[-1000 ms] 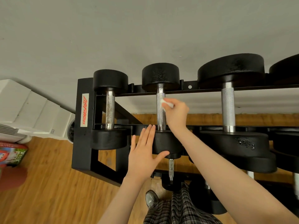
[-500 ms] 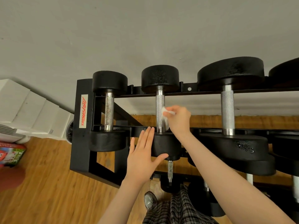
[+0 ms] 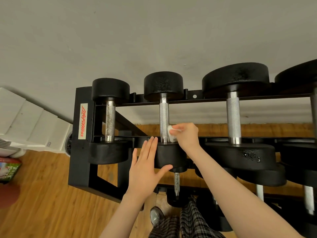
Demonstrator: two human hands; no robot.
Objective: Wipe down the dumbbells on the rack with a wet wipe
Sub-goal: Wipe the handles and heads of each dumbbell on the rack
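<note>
Pinching wet wipe [image 3: 172, 134] against dumbbell handle [image 3: 164, 117], right hand [image 3: 186, 134] fingers curled, left hand [image 3: 145, 166] flat, fingers straight on dumbbell head [image 3: 169, 157]

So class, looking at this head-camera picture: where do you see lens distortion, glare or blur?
Head view: wide-angle bending curves the rack rails and bows the frame edges; soft glints show on the second dumbbell handle and the chipped dumbbell head; lighting is even and diffuse; the right hand with the wet wipe is slightly soft.

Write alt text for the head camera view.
A right hand presses a white wet wipe against the lower handle of the second dumbbell on a black rack, while the open left hand steadies its near weight head.
</note>
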